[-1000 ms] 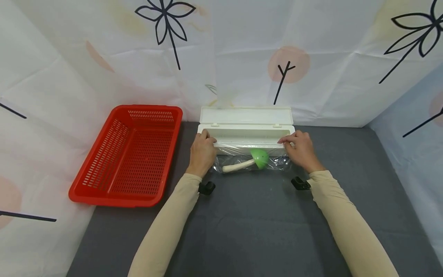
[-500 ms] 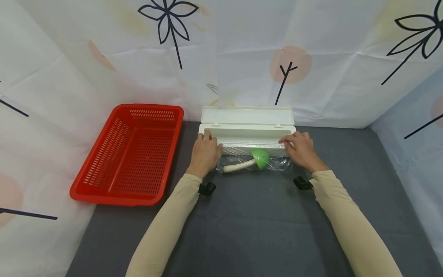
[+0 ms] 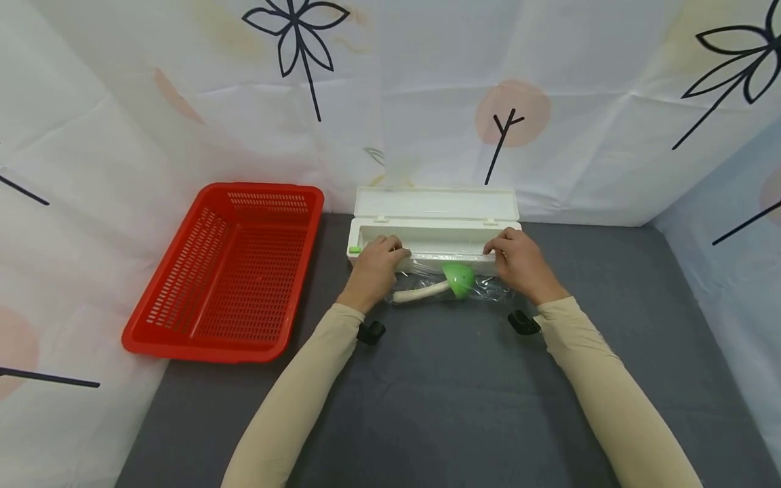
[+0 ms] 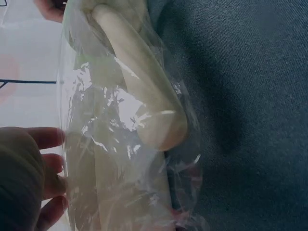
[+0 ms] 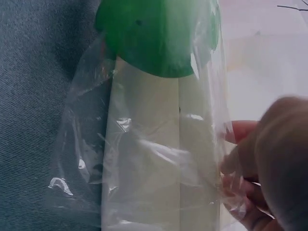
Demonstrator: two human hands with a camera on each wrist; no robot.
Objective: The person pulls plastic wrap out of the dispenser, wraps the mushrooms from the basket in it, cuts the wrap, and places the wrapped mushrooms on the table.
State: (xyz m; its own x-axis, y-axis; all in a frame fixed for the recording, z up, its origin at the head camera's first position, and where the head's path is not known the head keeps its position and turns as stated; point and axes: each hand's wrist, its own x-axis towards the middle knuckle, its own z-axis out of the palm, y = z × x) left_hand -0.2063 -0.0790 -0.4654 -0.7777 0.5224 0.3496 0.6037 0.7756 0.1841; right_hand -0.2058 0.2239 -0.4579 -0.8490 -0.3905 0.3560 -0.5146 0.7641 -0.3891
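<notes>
A long white box point(image 3: 439, 230) with its lid raised stands at the back of the table. Along its front hangs clear plastic film point(image 4: 91, 125). In front of the box, the film covers a mushroom-shaped thing with a green dome point(image 3: 459, 279) and a pale, round-ended stem point(image 3: 421, 293). My left hand point(image 3: 373, 271) pinches the film's upper edge near the box's left part. Toward the right end, my right hand point(image 3: 523, 264) pinches the same edge between thumb and fingers. A small green piece point(image 3: 355, 250) sits at the box's left front corner.
A red slotted basket point(image 3: 226, 271) is left of the box, on the dark grey table point(image 3: 464, 407). A white patterned cloth point(image 3: 415, 95) hangs directly behind the box. Each wrist carries a small black camera point(image 3: 371, 332).
My left hand has shifted right along the box front, uncovering the small green piece at the left corner. The right hand has moved slightly left. The green-domed thing has stayed in place.
</notes>
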